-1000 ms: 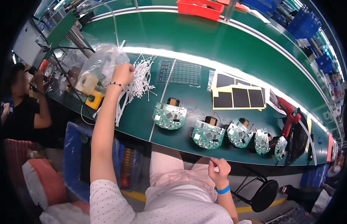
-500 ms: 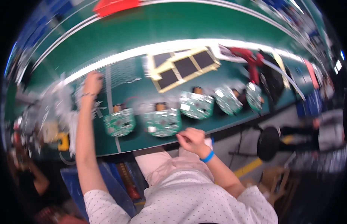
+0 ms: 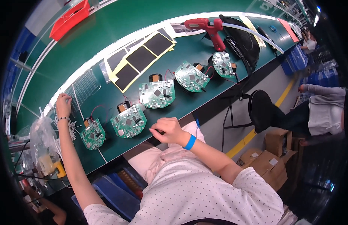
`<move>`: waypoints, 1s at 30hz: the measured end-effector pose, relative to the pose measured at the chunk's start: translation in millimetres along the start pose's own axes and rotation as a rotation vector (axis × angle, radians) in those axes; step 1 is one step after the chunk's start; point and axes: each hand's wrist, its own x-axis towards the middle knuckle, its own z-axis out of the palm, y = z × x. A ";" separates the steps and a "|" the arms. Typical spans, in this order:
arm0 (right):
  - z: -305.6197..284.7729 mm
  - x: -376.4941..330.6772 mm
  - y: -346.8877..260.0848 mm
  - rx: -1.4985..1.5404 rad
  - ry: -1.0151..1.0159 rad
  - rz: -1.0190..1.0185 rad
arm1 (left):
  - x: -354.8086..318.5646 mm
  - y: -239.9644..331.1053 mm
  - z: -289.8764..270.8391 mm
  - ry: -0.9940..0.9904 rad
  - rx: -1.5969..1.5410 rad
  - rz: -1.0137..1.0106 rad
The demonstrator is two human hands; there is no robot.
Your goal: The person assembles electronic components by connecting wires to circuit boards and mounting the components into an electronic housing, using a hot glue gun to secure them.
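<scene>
My left hand (image 3: 63,105) is at the far left of the bench, its fingers bent together beside a bundle of thin white strips (image 3: 71,129); what they pinch, if anything, is too small to make out. Near the front edge, my right hand (image 3: 167,130) is closed with curled fingers, apart from the boards; its inside is hidden. Several green circuit boards with dark round parts and red wires lie in a slanted row. The leftmost board (image 3: 92,135) is below my left hand, and another board (image 3: 128,122) is left of my right hand.
Yellow-edged sheets with black squares (image 3: 141,60) lie behind the boards. Farther right are a red glue gun (image 3: 215,32) and a black bag (image 3: 247,47). Bubble wrap (image 3: 86,86) lies near my left hand. A stool (image 3: 261,110) and cardboard boxes (image 3: 265,168) stand right; another person (image 3: 325,108) is beyond.
My view has turned, so the bench and boards now slant up to the right. My left hand still reaches to the far left; my right hand remains curled near the front edge.
</scene>
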 end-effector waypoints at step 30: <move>-74.0 34.9 -86.6 1.073 0.029 0.703 | -103.5 309.0 -132.7 -0.067 -0.881 0.476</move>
